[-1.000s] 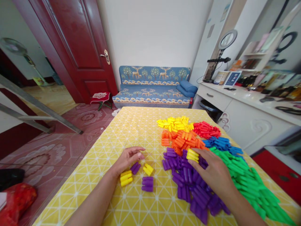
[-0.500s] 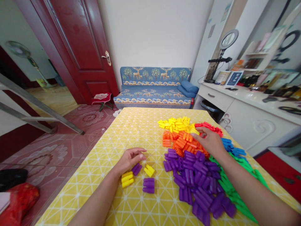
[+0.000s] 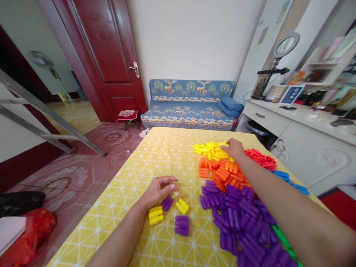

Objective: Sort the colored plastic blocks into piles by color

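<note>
My left hand rests on the yellow patterned cloth with its fingers loosely curved and thumb apart, holding nothing. Close by it lie a small purple plastic block, a yellow block, another yellow block and a larger purple block, all made of joined rounded tubes. At the far side, my right hand reaches into the pile of yellow blocks. Its fingers are bent together at the pile's right edge; what they pinch is hidden.
Orange blocks, purple blocks, red blocks, blue blocks and green blocks lie heaped on the right of the table. A sofa stands beyond; a white dresser flanks the right side.
My right hand has moved from beside the red and orange blocks onto the yellow pile. My left hand stays by the small blocks. The view has turned slightly left.
</note>
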### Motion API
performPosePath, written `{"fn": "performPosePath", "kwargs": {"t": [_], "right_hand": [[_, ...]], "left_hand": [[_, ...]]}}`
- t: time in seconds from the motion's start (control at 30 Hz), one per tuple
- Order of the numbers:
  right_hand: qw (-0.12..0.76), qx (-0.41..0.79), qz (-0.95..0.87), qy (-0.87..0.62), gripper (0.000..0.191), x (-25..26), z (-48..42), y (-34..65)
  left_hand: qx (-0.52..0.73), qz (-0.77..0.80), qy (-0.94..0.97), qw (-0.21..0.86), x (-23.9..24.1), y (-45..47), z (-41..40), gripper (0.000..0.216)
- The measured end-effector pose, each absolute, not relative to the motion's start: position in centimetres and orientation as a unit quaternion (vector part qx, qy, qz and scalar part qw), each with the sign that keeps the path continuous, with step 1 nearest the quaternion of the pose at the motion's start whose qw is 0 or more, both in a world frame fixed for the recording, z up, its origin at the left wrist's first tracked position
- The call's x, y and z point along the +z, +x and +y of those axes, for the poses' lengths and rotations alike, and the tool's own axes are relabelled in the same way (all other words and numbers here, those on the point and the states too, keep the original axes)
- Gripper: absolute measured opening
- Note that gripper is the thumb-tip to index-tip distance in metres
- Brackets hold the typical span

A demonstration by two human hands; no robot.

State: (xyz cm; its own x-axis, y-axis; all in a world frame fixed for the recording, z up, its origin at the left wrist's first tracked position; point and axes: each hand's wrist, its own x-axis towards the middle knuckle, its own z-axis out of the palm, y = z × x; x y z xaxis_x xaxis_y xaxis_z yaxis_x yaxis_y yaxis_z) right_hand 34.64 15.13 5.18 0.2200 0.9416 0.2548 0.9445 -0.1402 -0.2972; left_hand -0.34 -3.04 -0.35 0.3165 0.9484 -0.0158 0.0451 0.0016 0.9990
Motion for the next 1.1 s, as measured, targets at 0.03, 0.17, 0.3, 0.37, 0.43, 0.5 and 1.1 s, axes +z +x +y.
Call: {"fn": "performPosePath", "kwargs": {"t": [0.03,0.17,0.3,0.37,0.43,0.5,1.1], "right_hand": [[0.194,-0.004,-0.625,-0.756,0.04,5.1,15.5,34.6],[0.173,0.006,-0.638,-0.751,0.034,4.8,16.2,34.3],[0.163,0.026,-0.655,-0.738,0.032,4.7,16.2,34.1],[0.164,0.036,-0.66,-0.733,0.034,4.8,16.0,34.2],[0.169,0.043,-0.662,-0.729,0.039,5.1,15.7,34.3],[0.182,0.047,-0.66,-0.727,0.045,5.5,15.4,34.4],[0.112,0.148,-0.908,-0.375,0.036,5.6,-7.6,19.8]], "left_hand": [[0.4,0.428,0.582,0.565,-0.4,-0.3,-3.0,0.045],[0.399,0.432,0.578,0.566,-0.5,-0.4,-2.9,0.045],[0.401,0.432,0.571,0.571,-0.5,-0.3,-3.0,0.045],[0.402,0.433,0.569,0.572,-0.3,-0.3,-3.0,0.045],[0.403,0.435,0.567,0.572,-0.2,-0.2,-3.1,0.045],[0.406,0.435,0.567,0.57,-0.1,-0.2,-3.1,0.045],[0.413,0.429,0.578,0.558,-1.0,-0.4,-2.9,0.042]]}}
